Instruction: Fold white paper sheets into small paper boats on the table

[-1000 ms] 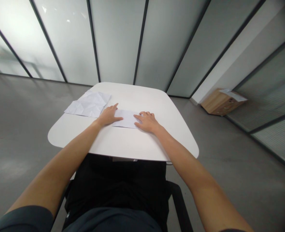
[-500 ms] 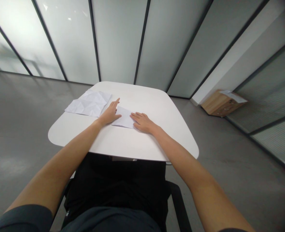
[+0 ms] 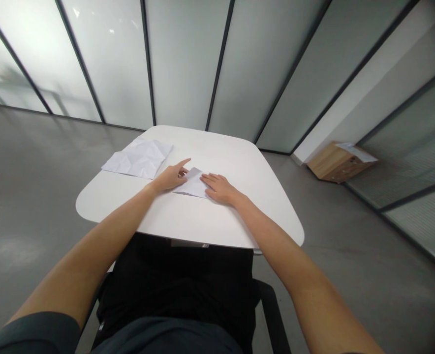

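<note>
A folded piece of white paper (image 3: 193, 185) lies on the white table (image 3: 202, 223) in front of me. At its left side is my left hand (image 3: 169, 178), thumb and curled fingers closed on the paper's edge while the index finger sticks out. The upper left corner of the paper looks raised and tilted to the right. My right hand (image 3: 220, 189) rests flat across the paper's right part, fingers stretched out, hiding that end.
A larger creased sheet of white paper (image 3: 138, 158) lies at the table's left side. Frosted glass panels (image 3: 182, 64) stand behind the table. A wood-coloured box (image 3: 330, 162) is on the floor at the right. A chair armrest (image 3: 271, 309) shows beside my leg.
My left hand has shifted slightly right and its fingers have curled in. The paper's upper left corner has moved right and up. My right hand stays flat on the paper.
</note>
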Motion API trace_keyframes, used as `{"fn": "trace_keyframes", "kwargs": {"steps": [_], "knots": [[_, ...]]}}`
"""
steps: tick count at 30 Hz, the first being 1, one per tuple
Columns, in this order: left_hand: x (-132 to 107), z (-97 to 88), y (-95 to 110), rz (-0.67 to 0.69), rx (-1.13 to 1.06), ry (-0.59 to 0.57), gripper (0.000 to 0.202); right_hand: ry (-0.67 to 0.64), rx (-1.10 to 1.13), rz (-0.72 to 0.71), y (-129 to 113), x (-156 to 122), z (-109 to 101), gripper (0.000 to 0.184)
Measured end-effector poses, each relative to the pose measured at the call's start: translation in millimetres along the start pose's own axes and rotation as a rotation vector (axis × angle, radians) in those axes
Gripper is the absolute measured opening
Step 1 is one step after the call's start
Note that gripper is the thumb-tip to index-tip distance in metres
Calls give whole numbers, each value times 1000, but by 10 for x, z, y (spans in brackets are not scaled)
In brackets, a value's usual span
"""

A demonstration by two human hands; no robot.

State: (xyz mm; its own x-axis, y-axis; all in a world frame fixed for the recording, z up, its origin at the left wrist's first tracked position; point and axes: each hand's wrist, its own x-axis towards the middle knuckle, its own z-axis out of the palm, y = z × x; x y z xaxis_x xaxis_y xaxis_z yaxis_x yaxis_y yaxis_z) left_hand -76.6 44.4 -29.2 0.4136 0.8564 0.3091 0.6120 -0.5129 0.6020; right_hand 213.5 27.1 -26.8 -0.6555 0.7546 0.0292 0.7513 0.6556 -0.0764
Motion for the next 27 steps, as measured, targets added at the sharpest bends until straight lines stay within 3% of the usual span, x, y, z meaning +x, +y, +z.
{"fn": "trace_keyframes", "kwargs": {"steps": [4,6,12,16,27], "knots": [[-35,-18,97,71,8,-68,56,-5,5,-5,11,9,5,67],[-45,-19,141,99,39,-92,48,-10,16,-5,12,9,-1,67],[-25,17,159,176,213,-89,45,-9,77,11,-11,-2,-37,66],[-25,33,134,230,236,-83,38,40,91,18,-28,-18,-32,72],[51,115,138,283,255,-106,29,41,9,-46,-55,-4,-24,64]]}}
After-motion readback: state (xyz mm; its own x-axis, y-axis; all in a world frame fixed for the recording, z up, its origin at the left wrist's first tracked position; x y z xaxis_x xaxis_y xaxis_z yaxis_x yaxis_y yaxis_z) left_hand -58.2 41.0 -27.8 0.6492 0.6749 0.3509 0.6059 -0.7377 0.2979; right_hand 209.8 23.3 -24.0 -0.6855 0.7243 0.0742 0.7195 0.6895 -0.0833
